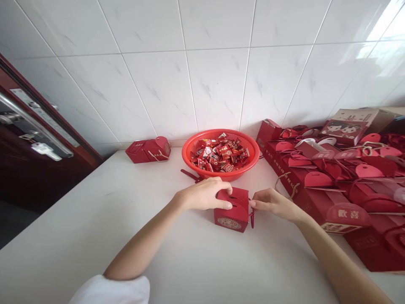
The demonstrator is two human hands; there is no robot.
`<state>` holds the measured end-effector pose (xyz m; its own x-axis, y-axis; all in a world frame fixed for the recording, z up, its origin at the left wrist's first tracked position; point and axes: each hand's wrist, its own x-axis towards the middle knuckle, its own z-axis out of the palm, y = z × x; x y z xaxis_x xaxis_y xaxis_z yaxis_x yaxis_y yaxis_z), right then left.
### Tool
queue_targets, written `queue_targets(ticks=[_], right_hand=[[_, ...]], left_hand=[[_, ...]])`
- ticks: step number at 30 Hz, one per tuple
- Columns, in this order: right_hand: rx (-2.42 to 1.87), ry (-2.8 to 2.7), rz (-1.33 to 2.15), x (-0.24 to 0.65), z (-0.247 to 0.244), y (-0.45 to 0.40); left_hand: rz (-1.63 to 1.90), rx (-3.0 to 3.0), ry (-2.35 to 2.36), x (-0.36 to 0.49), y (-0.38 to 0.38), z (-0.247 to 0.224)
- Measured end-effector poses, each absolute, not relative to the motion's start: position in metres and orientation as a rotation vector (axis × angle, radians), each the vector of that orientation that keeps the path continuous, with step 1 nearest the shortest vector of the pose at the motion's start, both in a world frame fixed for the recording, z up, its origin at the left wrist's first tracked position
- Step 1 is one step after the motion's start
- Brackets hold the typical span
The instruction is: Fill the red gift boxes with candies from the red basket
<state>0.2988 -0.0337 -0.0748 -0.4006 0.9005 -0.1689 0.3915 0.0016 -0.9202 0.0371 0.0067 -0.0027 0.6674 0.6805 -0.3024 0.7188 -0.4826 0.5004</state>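
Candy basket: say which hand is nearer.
Left. The left hand is just in front of the basket, on the box; the right hand is farther off, at the box's right side.

Counted one left hand [209, 194], one right hand [272, 203], one held box [231, 213], one left-side box [139, 152], one basket [186, 155]; candies [221, 153] and piled boxes [329, 210] overlapped, too many to count.

- The small red slotted cardboard box [232, 213] looks smooth, almost matt from here.
- Its twisted dark-red cord [252, 218] seems textile, ridged.
- Round bright-red basket [187, 155]: shiny perforated plastic.
- Small red sweet wrappers [218, 155]: crinkled, glossy film.
- White flat tabletop [95, 223]: smooth, faint sheen.
- Pale grey-veined wall tiles [218, 80]: glossy.
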Motion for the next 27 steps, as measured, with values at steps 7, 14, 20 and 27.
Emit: queue_targets(ticks=[7, 14, 20, 27], right_hand=[[-0.917, -1.385, 1.544, 0.301, -0.067, -0.035], [-0.763, -1.301, 1.404, 0.308, -0.060, -0.038], [-0.912, -1.598, 1.372, 0.291, -0.062, -0.046], [-1.031, -1.795, 1.073, 0.273, -0.068, -0.051]], left_hand=[[-0.011, 2.296, 1.108, 0.036, 0.005, -0.005], [0.073, 2.306, 1.156, 0.040, 0.003, -0.008], [0.103, 2.297, 1.115, 0.043, -0.001, -0.005], [-0.035, 2.250, 0.994, 0.036, 0.002, 0.005]])
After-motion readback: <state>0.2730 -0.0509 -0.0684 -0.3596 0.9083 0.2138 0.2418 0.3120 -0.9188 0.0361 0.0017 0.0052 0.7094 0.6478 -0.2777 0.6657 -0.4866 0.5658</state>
